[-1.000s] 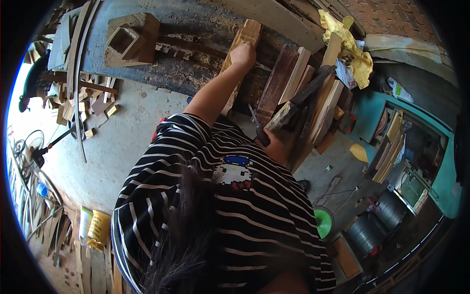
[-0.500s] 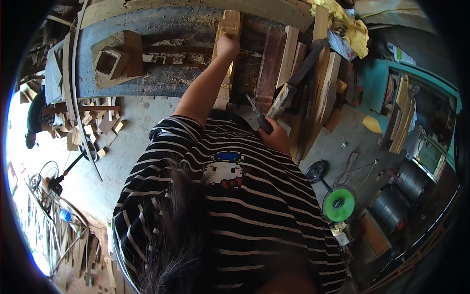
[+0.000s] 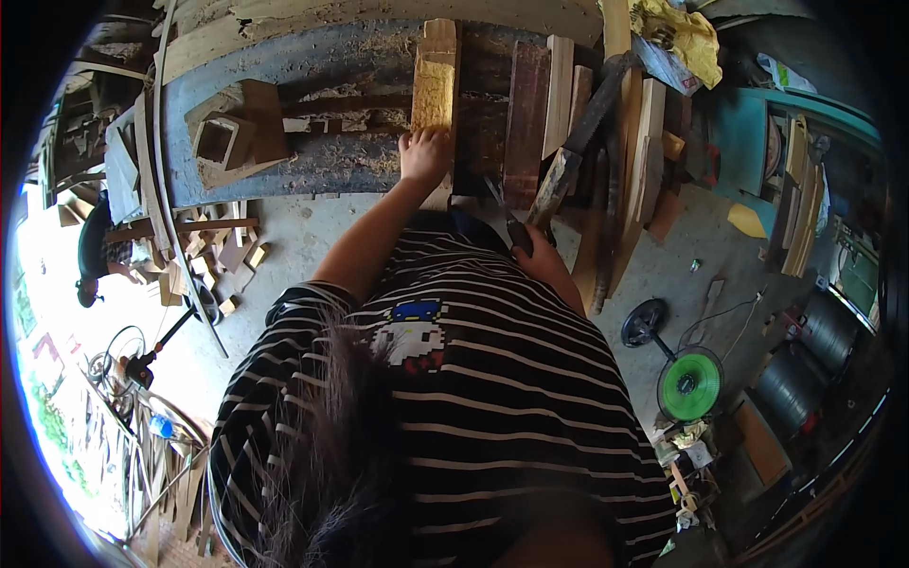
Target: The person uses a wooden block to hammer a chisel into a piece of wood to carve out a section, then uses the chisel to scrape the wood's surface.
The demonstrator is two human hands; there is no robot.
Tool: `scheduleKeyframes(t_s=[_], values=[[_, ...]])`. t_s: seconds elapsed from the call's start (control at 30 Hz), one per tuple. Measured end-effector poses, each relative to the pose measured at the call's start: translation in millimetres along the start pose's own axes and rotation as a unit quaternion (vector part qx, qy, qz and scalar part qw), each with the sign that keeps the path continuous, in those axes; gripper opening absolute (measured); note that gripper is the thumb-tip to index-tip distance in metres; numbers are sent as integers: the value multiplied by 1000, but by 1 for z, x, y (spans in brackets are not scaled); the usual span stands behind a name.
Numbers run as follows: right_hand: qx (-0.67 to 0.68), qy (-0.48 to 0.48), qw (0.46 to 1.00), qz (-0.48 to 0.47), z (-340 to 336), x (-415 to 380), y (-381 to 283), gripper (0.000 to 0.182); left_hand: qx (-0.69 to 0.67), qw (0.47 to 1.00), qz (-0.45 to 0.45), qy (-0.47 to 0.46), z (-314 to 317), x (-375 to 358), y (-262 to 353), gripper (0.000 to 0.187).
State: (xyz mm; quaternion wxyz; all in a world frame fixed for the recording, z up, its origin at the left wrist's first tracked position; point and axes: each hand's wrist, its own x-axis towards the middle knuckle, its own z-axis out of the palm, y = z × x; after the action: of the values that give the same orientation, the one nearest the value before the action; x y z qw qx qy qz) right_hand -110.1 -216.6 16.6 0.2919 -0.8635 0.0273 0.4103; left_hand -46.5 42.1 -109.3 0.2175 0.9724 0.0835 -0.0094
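Note:
A wooden board (image 3: 436,83) lies crosswise on the dark bench, its near end toward my body, with a rough, bright yellow patch on its top. My left hand (image 3: 425,159) rests on the near part of the board, fingers laid over the surface just below that patch. Close to my belly, my right hand (image 3: 542,257) grips a hand tool with a dark handle (image 3: 519,233) and a narrow metal blade. The blade points up toward the bench edge, to the right of the board. Its exact kind is not clear.
The bench (image 3: 350,161) is strewn with shavings. A hollow wooden box piece (image 3: 224,140) sits at left. On the right are a reddish-brown plank (image 3: 526,123), several lighter strips and a long dark-bladed tool (image 3: 597,104). A green fan (image 3: 689,383) stands on the floor; a person (image 3: 95,237) is at far left.
My left hand has slid along the board toward my body, uncovering the yellow patch, and its fingers have loosened. My right hand keeps the tool in nearly the same place.

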Motion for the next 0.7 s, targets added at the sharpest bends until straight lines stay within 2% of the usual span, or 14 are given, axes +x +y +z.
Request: scheduleKeyframes(t_s=[0.07, 0.13, 0.23, 0.27, 0.33, 0.37, 0.43, 0.5, 0.57, 0.7], values=[[16, 0, 1000, -26, 4, -1, 4, 54, -17, 1000, 7, 13, 0, -8, -5, 30], [98, 55, 991, -69, 9, -1, 4, 53, -14, 995, -63, 72, 8, -8, -8, 29], [147, 66, 981, -105, 19, 3, -10, 54, 10, 992, -112, 54, 14, -2, -5, 25], [149, 62, 982, -101, 20, 8, -19, 54, 33, 989, -131, 63, 15, -2, -4, 24], [228, -23, 972, -58, 28, 19, -33, 54, 42, 987, -151, 49, 13, -3, -1, 25], [232, -26, 971, -54, 40, 24, -31, 54, 49, 984, -165, 42, 13, 0, 0, 26], [150, 55, 974, -161, 64, 33, -23, 57, 44, 984, -174, 20, 9, 1, 2, 27], [147, 62, 972, -174, 75, 34, -24, 59, 39, 982, -184, -7, 8, 5, 5, 29], [121, 102, 959, -236, 80, 33, -28, 59, 33, 981, -188, 44, 8, 2, 6, 27], [175, 111, 955, -213, 79, 22, -45, 52, 58, 979, -189, 43, 15, 2, 1, 36]])
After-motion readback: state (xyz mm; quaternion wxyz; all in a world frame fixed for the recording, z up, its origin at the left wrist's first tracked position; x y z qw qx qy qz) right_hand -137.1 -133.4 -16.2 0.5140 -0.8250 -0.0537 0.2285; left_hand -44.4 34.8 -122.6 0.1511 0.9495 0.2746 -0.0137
